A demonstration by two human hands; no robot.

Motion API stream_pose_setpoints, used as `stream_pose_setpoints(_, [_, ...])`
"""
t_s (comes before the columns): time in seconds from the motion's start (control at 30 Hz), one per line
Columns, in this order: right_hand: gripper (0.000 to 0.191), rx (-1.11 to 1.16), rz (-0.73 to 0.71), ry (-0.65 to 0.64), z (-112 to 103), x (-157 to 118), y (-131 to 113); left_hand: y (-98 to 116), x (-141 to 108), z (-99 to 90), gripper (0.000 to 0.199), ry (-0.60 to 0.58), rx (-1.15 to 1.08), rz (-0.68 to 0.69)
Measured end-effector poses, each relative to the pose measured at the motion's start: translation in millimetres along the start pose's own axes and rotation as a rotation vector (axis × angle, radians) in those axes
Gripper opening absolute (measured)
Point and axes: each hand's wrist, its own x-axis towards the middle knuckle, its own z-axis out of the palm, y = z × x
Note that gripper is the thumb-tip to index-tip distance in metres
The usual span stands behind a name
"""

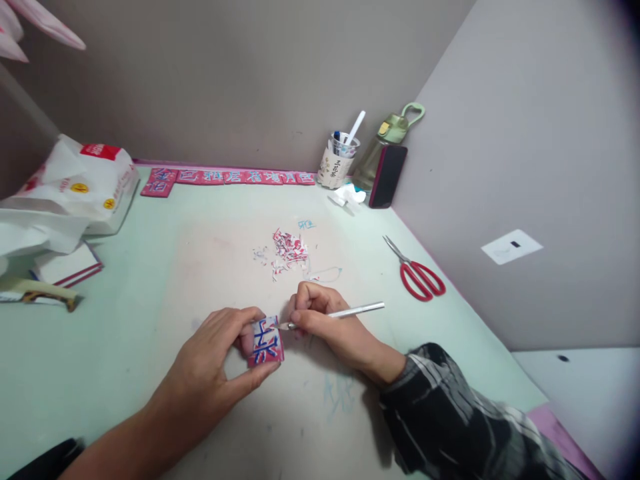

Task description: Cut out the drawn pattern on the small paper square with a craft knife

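Between the fingers and thumb of my left hand [210, 353] is a small square carving block [265, 343], pink with a pale face and blue character strokes. My right hand [330, 320] is closed in a pen grip on a silver craft knife [357, 310]. The knife's tip is at the block's upper right, touching or very close to its face. Beyond both hands lies a small heap of red and white shavings [291, 248].
Pink carved blocks [245, 177] line the back edge. Red-handled scissors [420, 277] lie at right. A pen cup [336, 163], green bottle [373, 153] and phone [389, 177] stand at the back right. A tissue pack [85, 183] sits at left.
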Motion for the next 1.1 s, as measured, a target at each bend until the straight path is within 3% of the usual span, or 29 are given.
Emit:
stream_pose_setpoints(0.27, [0.027, 0.035, -0.040, 0.002, -1, 0, 0, -2, 4, -2.3, 0.030, 0.030, 0.100, 0.057])
stream_pose_setpoints(0.43, [0.026, 0.047, -0.053, -0.060, -4, 3, 4, -9, 4, -3.8, 0.032, 0.064, 0.158, 0.049])
stream_pose_setpoints(0.53, [0.034, 0.050, -0.062, -0.100, -6, 3, 3, -14, 3, -4.9, 0.030, 0.084, 0.190, 0.036])
stream_pose_setpoints(0.63, [0.043, -0.011, -0.112, -0.040, -3, 1, -1, -14, 3, -5.7, 0.028, 0.092, 0.212, 0.048])
stream_pose_setpoints(0.73, [0.026, -0.204, -0.151, 0.058, 6, -5, -7, -8, 4, -5.4, 0.029, 0.085, 0.233, 0.091])
stream_pose_setpoints(0.87, [0.018, -0.310, -0.115, 0.041, 17, -12, -10, -1, 3, -2.7, 0.028, 0.087, 0.234, 0.154])
stream_pose_setpoints(0.93, [0.014, -0.326, -0.130, 0.058, 18, -13, -9, 2, 3, -1.6, 0.028, 0.095, 0.170, 0.109])
stream_pose_setpoints(1.1, [0.013, -0.353, -0.147, 0.084, 18, -14, -8, 11, 4, -4.9, 0.020, 0.046, -0.169, -0.281])
